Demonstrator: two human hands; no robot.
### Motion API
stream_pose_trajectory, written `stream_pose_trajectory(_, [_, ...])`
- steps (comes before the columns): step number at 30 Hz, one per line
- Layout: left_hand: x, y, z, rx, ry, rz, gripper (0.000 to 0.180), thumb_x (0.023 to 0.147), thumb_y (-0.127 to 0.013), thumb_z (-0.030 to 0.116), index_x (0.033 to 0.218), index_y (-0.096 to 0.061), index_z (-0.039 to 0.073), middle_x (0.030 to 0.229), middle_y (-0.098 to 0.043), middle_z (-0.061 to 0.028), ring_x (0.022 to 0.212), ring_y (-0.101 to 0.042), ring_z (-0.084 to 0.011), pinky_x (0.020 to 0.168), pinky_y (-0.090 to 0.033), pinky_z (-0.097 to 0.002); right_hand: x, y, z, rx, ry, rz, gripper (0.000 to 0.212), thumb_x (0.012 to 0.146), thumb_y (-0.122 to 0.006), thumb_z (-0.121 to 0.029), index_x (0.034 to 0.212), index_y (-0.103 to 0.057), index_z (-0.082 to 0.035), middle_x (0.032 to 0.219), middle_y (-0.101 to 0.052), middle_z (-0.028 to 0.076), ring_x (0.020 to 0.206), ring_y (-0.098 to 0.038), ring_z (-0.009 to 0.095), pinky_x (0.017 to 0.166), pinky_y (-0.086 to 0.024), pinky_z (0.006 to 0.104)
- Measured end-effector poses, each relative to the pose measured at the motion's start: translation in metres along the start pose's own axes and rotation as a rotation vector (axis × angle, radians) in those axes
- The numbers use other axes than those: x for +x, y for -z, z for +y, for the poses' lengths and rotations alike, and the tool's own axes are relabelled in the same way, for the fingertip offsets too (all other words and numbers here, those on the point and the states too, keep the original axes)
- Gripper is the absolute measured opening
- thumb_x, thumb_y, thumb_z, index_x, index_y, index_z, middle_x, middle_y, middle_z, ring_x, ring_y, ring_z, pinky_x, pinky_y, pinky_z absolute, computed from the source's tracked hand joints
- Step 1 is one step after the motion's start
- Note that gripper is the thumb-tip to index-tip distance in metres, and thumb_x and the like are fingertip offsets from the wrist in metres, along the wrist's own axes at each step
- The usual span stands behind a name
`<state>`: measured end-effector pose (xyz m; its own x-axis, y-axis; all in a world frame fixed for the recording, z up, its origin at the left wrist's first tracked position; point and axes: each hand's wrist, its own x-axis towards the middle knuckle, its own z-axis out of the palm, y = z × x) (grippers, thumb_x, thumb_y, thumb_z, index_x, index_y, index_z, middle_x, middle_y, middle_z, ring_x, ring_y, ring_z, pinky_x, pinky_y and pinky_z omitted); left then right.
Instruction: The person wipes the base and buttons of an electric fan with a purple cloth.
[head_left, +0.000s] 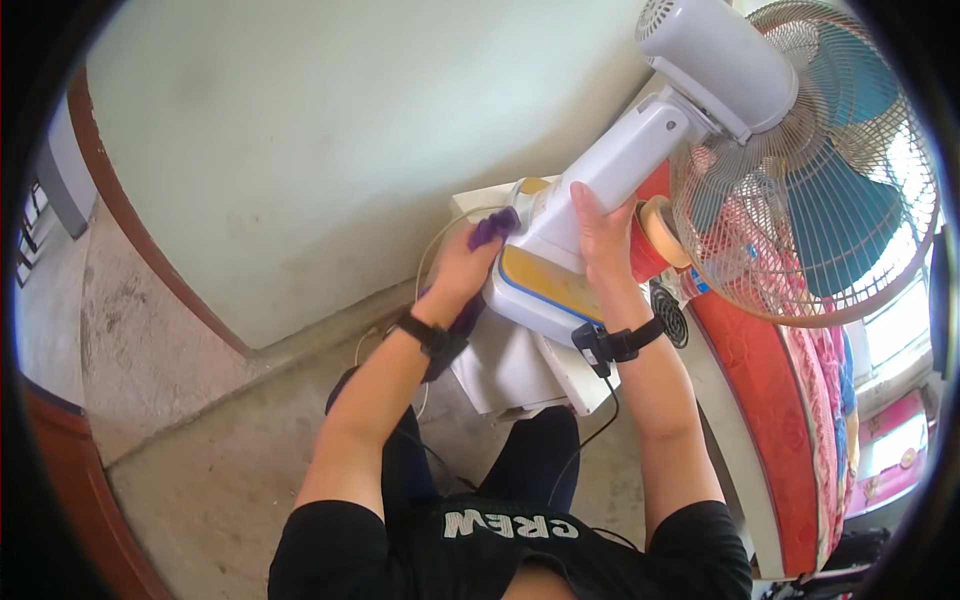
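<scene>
A white table fan leans to the right, its round wire cage and blue blades at the upper right. My right hand is closed around the fan's neck, thumb pointing up along it. My left hand is closed on a purple cloth and presses it against the side of the fan near its base. That base has a yellow top with a blue edge. Part of the cloth hangs below my left wrist. The fan rests over a small white stand.
A thin white cord loops down left of the stand. Close behind my right hand are a roll of tape and a red container. A bed with a red mattress stands at the right, a pale wall at the left.
</scene>
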<state>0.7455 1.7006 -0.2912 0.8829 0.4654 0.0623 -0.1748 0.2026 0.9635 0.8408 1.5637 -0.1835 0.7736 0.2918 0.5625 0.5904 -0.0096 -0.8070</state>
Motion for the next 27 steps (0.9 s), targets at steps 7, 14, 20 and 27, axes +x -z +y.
stream_pose_trajectory(7, [-0.09,-0.019,-0.001,0.673,-0.597,0.369,0.036,0.076,-0.07,0.009,0.11,-0.06,0.003,0.108,-0.058,-0.0122,0.093,-0.055,-0.0304,0.081,-0.047,-0.0369,0.001,0.001,0.0,-0.052,0.038,0.037,0.091,0.076,-0.078,-0.043,0.135,-0.03,0.007,0.125,-0.042,0.022,0.113,-0.05,0.029,0.097,-0.042,0.0403])
stream_pose_trajectory(14, [-0.122,-0.02,0.01,0.956,-0.773,0.047,0.05,0.061,-0.073,0.013,0.108,-0.059,0.01,0.111,-0.053,-0.0089,0.095,-0.053,-0.0325,0.077,-0.049,-0.0416,0.001,-0.001,0.004,0.022,0.051,0.028,0.088,0.077,-0.079,-0.04,0.134,-0.031,0.007,0.124,-0.044,0.02,0.112,-0.05,0.027,0.095,-0.043,0.04])
stream_pose_trajectory(20, [-0.11,0.0,-0.002,0.374,-0.638,0.177,0.036,0.07,-0.069,0.002,0.105,-0.061,0.004,0.103,-0.059,-0.0128,0.1,-0.058,-0.0308,0.089,-0.047,-0.0353,0.0,0.001,0.002,0.077,0.041,0.005,0.084,0.078,-0.079,-0.038,0.132,-0.033,0.007,0.123,-0.045,0.02,0.111,-0.051,0.026,0.093,-0.044,0.0391])
stream_pose_trajectory(27, [-0.066,0.002,0.035,0.73,-0.601,0.068,0.037,0.068,-0.07,0.01,0.104,-0.061,0.004,0.104,-0.06,-0.0146,0.095,-0.054,-0.0356,0.081,-0.047,-0.0416,0.004,0.001,0.006,0.02,0.067,0.006,0.084,0.076,-0.079,-0.039,0.131,-0.035,0.006,0.122,-0.043,0.019,0.11,-0.051,0.027,0.093,-0.044,0.0394])
